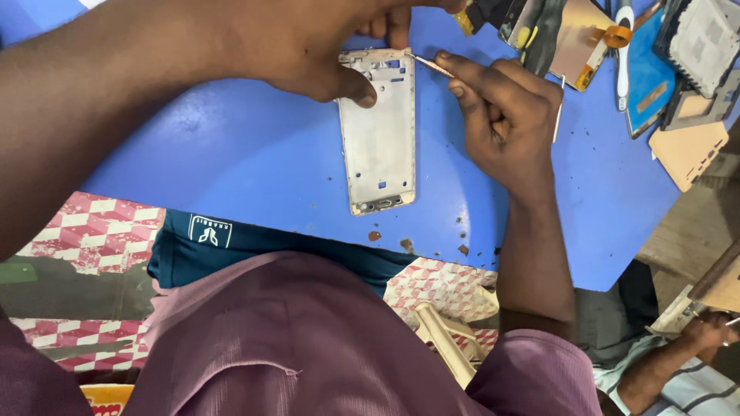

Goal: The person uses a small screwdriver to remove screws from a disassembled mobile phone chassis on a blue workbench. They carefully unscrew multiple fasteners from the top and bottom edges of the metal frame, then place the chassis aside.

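blue desk carries bare phone frame, already stripped, flat at centre. left hand pins its top, grip pressed on frame. right hand grip pinches thin tool at top corner; scraping seems unfinished, debris flecks near.

A bare, pale phone frame lies flat and lengthwise on the blue table.

Loose phone parts crowd the blue table.
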